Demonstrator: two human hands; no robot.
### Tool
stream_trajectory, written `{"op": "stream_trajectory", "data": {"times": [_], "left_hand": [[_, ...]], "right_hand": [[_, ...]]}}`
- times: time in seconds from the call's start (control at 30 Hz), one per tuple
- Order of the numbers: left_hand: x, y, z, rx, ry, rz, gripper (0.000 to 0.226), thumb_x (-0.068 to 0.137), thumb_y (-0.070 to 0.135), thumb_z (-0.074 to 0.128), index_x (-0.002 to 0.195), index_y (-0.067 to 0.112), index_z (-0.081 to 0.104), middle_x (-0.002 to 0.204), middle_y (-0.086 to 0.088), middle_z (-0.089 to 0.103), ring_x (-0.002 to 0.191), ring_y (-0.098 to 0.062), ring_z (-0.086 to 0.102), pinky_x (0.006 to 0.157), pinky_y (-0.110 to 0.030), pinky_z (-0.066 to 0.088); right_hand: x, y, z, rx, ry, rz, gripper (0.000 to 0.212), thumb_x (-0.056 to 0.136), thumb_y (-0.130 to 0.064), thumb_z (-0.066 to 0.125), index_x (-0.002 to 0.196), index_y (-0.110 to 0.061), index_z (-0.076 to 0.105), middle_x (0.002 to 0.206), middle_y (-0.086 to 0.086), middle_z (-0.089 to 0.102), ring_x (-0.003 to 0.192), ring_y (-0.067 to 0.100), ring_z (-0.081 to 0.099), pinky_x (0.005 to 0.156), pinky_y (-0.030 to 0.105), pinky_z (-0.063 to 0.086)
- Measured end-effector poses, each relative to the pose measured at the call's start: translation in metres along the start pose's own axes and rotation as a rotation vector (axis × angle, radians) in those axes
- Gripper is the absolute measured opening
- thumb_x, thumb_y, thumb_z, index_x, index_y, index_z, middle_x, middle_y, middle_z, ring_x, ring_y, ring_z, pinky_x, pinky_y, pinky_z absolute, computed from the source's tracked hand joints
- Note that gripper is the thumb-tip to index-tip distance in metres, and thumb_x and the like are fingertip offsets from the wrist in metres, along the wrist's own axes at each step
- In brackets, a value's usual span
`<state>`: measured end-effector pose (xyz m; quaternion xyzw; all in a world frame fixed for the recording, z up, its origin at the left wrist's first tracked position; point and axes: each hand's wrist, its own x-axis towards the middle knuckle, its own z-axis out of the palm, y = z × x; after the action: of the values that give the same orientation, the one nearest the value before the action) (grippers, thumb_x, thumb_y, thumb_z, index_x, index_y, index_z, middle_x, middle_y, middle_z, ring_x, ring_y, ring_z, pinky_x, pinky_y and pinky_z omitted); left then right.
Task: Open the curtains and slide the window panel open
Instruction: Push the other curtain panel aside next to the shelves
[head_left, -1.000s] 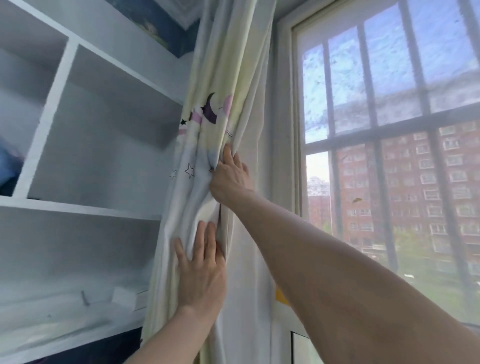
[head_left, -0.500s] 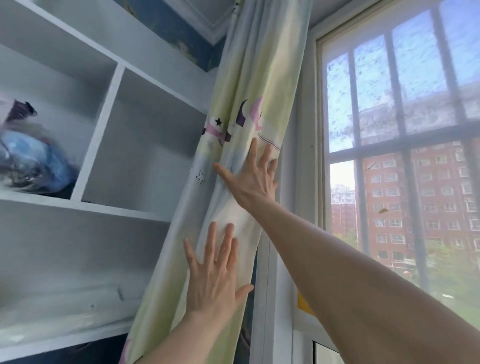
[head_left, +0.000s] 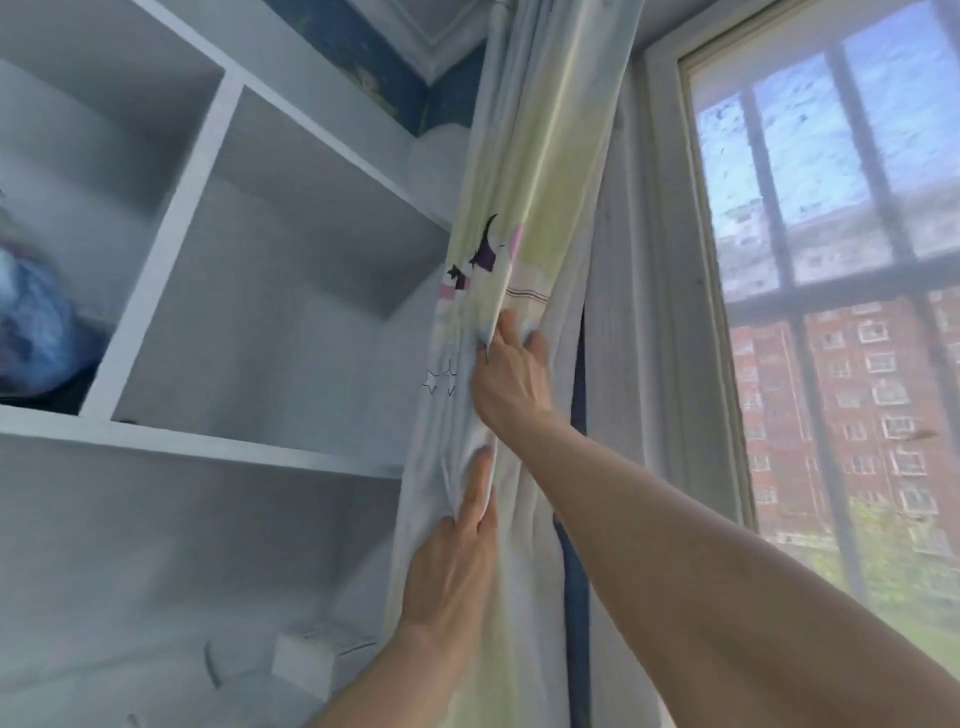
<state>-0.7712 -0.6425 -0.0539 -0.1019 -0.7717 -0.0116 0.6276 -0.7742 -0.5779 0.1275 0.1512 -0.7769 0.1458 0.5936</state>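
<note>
The curtain (head_left: 540, 171), pale yellow and white with a purple moon and stars, hangs bunched in a narrow column beside the white shelving. My right hand (head_left: 511, 379) reaches up into its folds, fingers curled into the cloth. Lower down, my left hand (head_left: 452, 561) presses on the fabric with fingers tucked into a fold. The window (head_left: 841, 291) to the right is uncovered, with dark bars over the glass and a red brick building outside. Its white frame (head_left: 670, 312) stands just right of the curtain. I cannot tell whether the panel is slid open.
White open shelves (head_left: 249, 447) fill the left side, close to the curtain. A blue bundle (head_left: 31, 332) sits in the left compartment. A small white box (head_left: 304, 662) lies on the lower shelf. Dark blue wallpaper shows at the top.
Both hands went from flat, spread palms on the curtain to fingers dug into its folds. The curtain is gathered tighter.
</note>
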Motion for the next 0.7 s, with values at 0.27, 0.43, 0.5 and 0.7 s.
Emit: {"op": "stream_trajectory", "data": {"times": [0.27, 0.43, 0.5, 0.7], "left_hand": [[0.016, -0.052, 0.082, -0.06, -0.039, -0.01, 0.059, 0.071, -0.008, 0.046, 0.122, 0.014, 0.064, 0.142, -0.003, 0.054, 0.046, -0.011, 0.032, 0.042, -0.023, 0.021], [0.01, -0.046, 0.088, -0.205, -0.122, -0.064, 0.073, 0.082, 0.009, 0.065, 0.147, 0.017, 0.035, 0.162, 0.0, 0.009, 0.108, -0.028, 0.053, 0.077, -0.034, 0.05], [-0.003, -0.042, 0.084, -0.155, -0.143, -0.059, 0.074, 0.085, 0.042, 0.062, 0.149, 0.024, 0.031, 0.162, -0.003, 0.015, 0.139, -0.039, 0.029, 0.108, -0.051, 0.035], [-0.026, -0.024, 0.055, -0.071, -0.149, 0.055, 0.082, 0.083, 0.07, 0.042, 0.149, 0.021, 0.032, 0.162, -0.005, 0.012, 0.148, -0.036, 0.003, 0.113, -0.066, 0.01]], "right_hand": [[0.04, 0.009, 0.119, -0.301, -0.188, -0.104, 0.051, 0.088, -0.015, 0.036, 0.137, -0.008, 0.045, 0.152, 0.013, 0.024, 0.143, 0.041, 0.013, 0.111, 0.06, 0.01], [0.021, 0.026, 0.094, -0.399, -0.195, -0.263, 0.05, 0.1, -0.022, 0.029, 0.146, -0.004, 0.032, 0.159, 0.017, 0.016, 0.146, 0.034, -0.008, 0.115, 0.06, -0.004], [0.002, 0.029, 0.086, -0.273, -0.179, -0.147, 0.067, 0.1, -0.048, 0.025, 0.153, -0.011, 0.01, 0.163, 0.011, 0.0, 0.146, 0.033, -0.017, 0.118, 0.051, -0.005], [-0.034, 0.022, 0.041, -0.201, -0.079, -0.05, 0.085, 0.089, -0.072, 0.018, 0.153, -0.022, -0.007, 0.163, 0.002, -0.011, 0.146, 0.028, -0.021, 0.118, 0.05, -0.008]]}}
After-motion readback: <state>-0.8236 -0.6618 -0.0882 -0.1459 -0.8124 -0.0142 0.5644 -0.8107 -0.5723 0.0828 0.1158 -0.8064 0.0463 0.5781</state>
